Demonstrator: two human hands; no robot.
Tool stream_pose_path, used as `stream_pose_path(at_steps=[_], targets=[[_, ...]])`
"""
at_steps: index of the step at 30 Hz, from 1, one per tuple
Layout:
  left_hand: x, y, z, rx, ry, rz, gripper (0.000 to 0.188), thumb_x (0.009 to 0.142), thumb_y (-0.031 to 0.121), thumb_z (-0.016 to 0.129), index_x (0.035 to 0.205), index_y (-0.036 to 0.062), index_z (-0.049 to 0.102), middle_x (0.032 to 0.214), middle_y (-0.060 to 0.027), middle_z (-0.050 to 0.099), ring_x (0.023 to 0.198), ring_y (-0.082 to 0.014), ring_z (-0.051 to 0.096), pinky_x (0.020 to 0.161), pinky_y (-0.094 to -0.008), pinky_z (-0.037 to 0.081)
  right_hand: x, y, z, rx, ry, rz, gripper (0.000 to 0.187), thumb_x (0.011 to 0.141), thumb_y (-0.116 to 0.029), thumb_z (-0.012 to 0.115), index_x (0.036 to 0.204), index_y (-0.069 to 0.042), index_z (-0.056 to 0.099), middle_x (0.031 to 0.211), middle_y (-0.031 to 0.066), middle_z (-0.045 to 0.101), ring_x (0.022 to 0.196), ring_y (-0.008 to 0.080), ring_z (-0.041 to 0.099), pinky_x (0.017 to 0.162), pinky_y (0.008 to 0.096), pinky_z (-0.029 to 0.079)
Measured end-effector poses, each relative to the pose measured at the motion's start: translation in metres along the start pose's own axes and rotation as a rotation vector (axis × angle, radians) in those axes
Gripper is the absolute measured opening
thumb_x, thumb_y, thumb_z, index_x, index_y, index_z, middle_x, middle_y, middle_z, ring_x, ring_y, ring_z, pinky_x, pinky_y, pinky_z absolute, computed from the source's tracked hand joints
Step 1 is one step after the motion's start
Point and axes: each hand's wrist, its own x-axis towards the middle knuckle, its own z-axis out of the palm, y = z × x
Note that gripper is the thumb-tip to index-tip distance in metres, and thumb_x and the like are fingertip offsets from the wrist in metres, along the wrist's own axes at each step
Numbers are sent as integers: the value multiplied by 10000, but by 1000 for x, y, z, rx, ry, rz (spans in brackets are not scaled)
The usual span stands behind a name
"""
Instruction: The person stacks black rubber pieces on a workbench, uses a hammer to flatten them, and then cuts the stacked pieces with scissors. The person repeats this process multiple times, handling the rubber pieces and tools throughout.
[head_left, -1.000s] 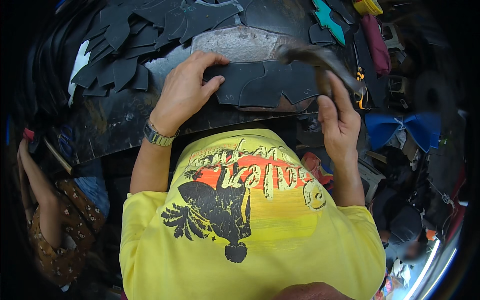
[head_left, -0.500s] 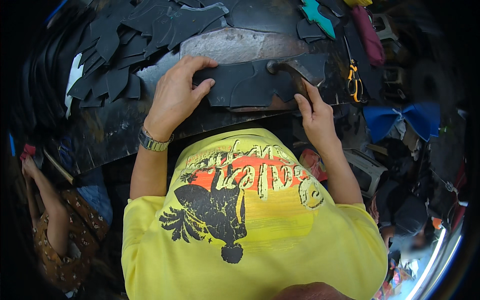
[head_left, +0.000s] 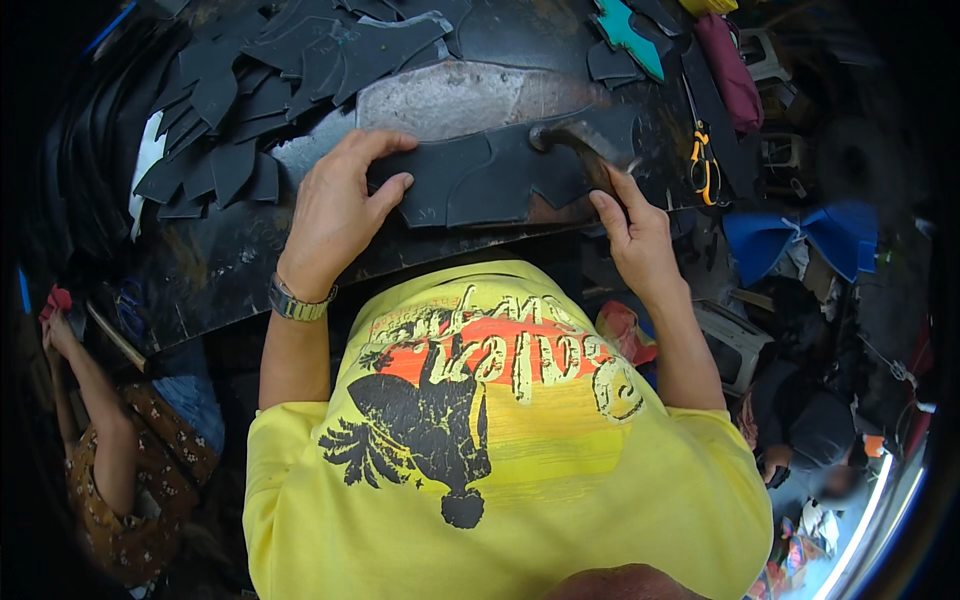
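Note:
A flat black piece (head_left: 465, 180), like a shoe upper cut from leather or similar sheet, lies near the front edge of the dark table. A curved seam line crosses it, and a notch is cut in its front edge. My left hand (head_left: 335, 205) pinches its left end between thumb and fingers. In my right hand (head_left: 635, 225) is a hammer (head_left: 577, 133), gripped close to the head, which is over the right part of the piece. Most of its handle is hidden. Behind the piece lies a grey, worn slab (head_left: 440, 98).
Loose black cut pieces (head_left: 235, 115) are heaped at the back left. Orange-handled scissors (head_left: 705, 165), a maroon roll (head_left: 729, 72) and a teal template-like piece (head_left: 630, 40) lie at the right. Another person's arm (head_left: 95, 385) shows at lower left, and a person (head_left: 815, 430) at lower right.
My left hand and the black piece have shifted slightly left and nearer to me. The hammer head has moved a little left. Both hands keep their grip.

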Motion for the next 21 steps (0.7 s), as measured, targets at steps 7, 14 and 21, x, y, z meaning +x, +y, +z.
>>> stream_pose_path(at_steps=[7,14,21], targets=[[-2,2,-4,-9,-21,-15,360,843,46,774,1198,59,715,1114,-73,722,988,-214,667,804,-308,521,-25,4,-22,367,271,4,410,1037,-152,638,1436,-65,598,1168,224,742,1055,208,728,888,320,534],[-4,1,-4,9,-6,24,346,853,67,768,1195,73,714,1120,-99,714,984,-268,699,752,-350,537,-23,12,-26,89,185,92,399,1043,-149,630,1433,-66,602,1137,135,713,1006,174,673,862,283,507],[-4,-5,-4,30,22,51,353,846,73,776,1193,84,711,1077,-100,708,956,-266,695,765,-346,536,-55,42,-6,194,248,37,486,1086,-196,560,1558,-118,480,765,-15,574,629,64,485,581,240,429]])
